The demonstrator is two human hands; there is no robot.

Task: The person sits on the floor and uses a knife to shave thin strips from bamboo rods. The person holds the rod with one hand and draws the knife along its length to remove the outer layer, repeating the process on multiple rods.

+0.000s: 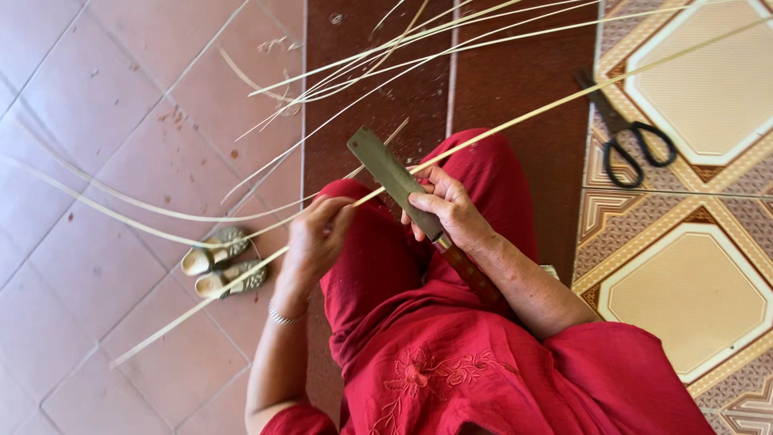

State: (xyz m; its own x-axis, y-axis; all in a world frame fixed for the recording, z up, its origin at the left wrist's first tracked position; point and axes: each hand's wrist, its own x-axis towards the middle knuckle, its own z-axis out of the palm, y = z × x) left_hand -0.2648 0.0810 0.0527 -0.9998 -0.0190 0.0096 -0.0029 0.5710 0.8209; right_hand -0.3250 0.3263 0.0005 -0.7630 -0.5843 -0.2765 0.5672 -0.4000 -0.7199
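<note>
A long, thin, pale yellow bamboo strip [515,121] runs diagonally across the frame, from the lower left over the reddish floor tiles to the upper right, bending slightly along its length. Near the middle of the frame it crosses the red-clothed lap and meets the edge of a broad, flat, dull olive-grey metal knife blade [392,175] with a squared tip. The blade slants from the upper middle down toward the right, ending in a dark brown banded wooden handle [469,272].

knife [392,179] over lap | scissors [630,138] right | sandals [217,262] left
</note>
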